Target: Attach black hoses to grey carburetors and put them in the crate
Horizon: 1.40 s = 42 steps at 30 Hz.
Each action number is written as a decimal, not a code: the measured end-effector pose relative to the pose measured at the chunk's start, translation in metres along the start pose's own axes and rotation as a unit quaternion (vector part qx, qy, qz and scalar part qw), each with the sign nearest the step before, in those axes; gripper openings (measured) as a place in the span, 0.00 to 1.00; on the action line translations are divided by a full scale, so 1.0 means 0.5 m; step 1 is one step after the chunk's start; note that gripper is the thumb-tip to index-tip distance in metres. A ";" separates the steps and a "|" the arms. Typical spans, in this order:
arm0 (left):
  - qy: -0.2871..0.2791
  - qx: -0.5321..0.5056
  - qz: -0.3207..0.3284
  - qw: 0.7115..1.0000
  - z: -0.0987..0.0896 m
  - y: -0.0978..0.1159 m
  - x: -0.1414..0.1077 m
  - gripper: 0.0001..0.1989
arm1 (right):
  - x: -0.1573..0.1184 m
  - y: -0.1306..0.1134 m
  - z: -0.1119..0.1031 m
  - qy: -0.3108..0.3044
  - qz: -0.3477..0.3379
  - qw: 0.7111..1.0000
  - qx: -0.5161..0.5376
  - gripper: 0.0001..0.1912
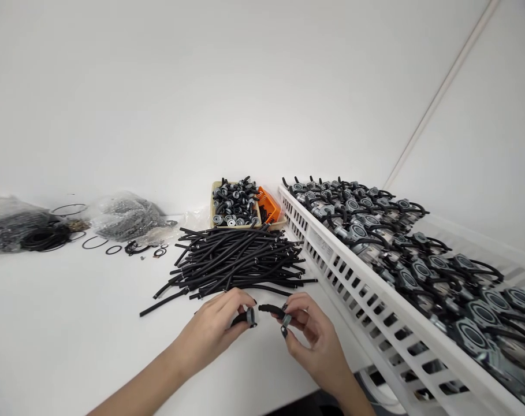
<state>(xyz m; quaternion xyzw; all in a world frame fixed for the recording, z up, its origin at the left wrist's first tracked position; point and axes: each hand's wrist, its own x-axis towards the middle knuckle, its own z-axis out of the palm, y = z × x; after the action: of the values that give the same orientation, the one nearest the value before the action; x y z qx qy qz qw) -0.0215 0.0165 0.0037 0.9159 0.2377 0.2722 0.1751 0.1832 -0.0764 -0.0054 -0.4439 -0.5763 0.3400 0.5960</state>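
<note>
Two bare hands are held low over the white bench (71,341), close together near its front edge. The left hand (212,329) is curled nearly shut around a short black rubber hose (240,318), with a round grey metal fitting (250,316) at the end facing right. The right hand (314,341) is partly open, its thumb and fingertips pinching a second, slightly curved black rubber hose (271,309). This hose runs roughly side to side, its bare tip pointing left toward the first fitting and just apart from it, with a grey metal ring (286,319) at its right end. Just beyond the hands lies a loose heap of black rubber hoses (234,260). Behind it sits a beige tray (213,199) of grey fittings. The right hand is nearer the white plastic crate (353,283), which holds rows of grey-and-black assembled units (418,260). Clear plastic bags (126,216) of small dark parts lie farther left.
</note>
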 end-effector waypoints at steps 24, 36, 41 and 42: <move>0.019 -0.019 0.005 1.000 0.009 -0.012 0.005 0.06 | 0.018 0.024 0.004 -0.043 0.039 0.977 -0.204 0.13; 0.040 -0.042 0.006 0.998 0.012 -0.009 0.008 0.07 | 0.014 0.027 0.004 -0.024 0.043 0.969 -0.243 0.12; 0.050 -0.054 0.007 0.997 0.015 -0.010 0.009 0.07 | 0.016 0.030 0.007 -0.016 0.048 0.971 -0.234 0.10; 0.051 -0.055 0.007 0.997 0.016 -0.010 0.009 0.07 | 0.017 0.031 0.007 -0.015 0.051 0.972 -0.230 0.10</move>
<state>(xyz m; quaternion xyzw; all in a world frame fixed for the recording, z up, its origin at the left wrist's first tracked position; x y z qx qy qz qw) -0.0153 0.0214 -0.0030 0.8914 0.2241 0.3326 0.2112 0.1821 -0.0625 -0.0166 -0.5925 -0.6248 0.2349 0.4510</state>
